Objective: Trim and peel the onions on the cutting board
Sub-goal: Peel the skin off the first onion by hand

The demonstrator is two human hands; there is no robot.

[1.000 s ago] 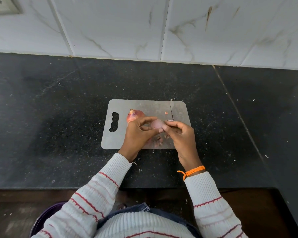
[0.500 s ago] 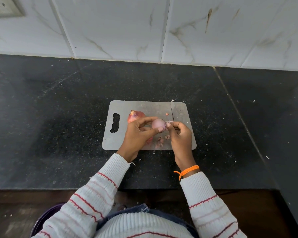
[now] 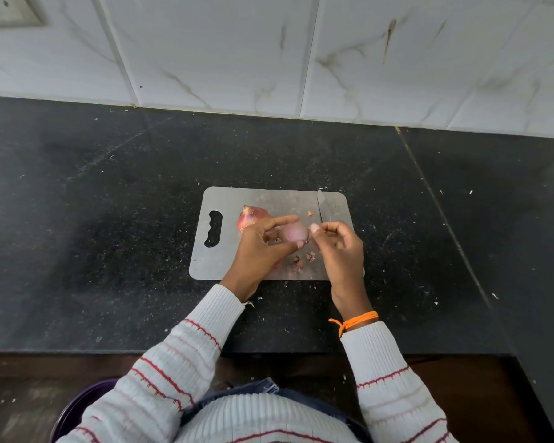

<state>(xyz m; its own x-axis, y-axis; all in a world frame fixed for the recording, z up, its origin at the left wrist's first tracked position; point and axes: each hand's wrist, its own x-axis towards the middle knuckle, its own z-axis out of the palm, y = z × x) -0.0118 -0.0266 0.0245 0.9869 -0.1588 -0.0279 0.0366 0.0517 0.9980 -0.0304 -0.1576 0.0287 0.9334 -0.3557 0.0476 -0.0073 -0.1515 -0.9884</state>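
Compared with half a second ago, the right hand (image 3: 339, 247) has drawn slightly away from the peeled onion (image 3: 295, 233), so a narrow gap now shows between its fingertips and the bulb; before, they were pressed against it. Its thumb and forefinger are curled toward each other, but whether they pinch a scrap of skin I cannot tell. The left hand (image 3: 263, 247) still holds the peeled onion between thumb and fingers, just above the centre of the cutting board (image 3: 224, 266). The bulb looks nearly round; its long axis seems to run left to right in the frame, one end facing the right hand, though the ends are too blurred to tell apart.

The unpeeled onion (image 3: 250, 216) lies on the board behind the left hand, as before, its pointed tip aimed to the upper left. The knife (image 3: 321, 206) rests along the board's right side, blade pointing toward the top of the frame. Peel scraps (image 3: 301, 260) lie on the board below the hands. The board sits on the dark counter (image 3: 109, 219).
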